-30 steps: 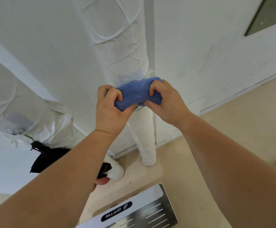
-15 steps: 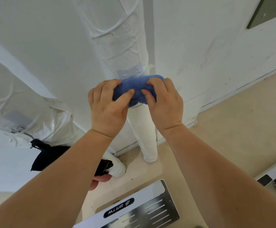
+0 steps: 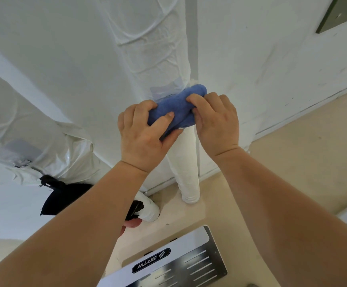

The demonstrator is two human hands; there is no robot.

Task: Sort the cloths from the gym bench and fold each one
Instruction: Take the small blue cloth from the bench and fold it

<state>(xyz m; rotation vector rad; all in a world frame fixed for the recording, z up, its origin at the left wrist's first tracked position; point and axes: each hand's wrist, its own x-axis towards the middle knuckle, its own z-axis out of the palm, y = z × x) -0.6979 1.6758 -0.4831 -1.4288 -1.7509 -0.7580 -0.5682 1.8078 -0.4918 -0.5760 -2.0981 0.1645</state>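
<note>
both hands, left hand (image 3: pixel 141 133) and right hand (image 3: pixel 216 121), clamp the blue cloth (image 3: pixel 176 108) between them midair, compressing its fold.

Wrapped vertical pipe (image 3: pixel 183 158) stands just behind left hand (image 3: pixel 143 137), right hand (image 3: pixel 216 125) and blue cloth (image 3: pixel 176 105), with the wall (image 3: pixel 272 69) behind it. Lower left obstructed: slanted wrapped pipe (image 3: pixel 44 137), black fabric (image 3: pixel 64 195). Open floor (image 3: pixel 303 162) to the right. Slotted metal plate (image 3: pixel 189 264) lies below the forearms.

upside-down "grtw" on black badge (image 3: pixel 151 260) of metal plate (image 3: pixel 197 264).
</note>
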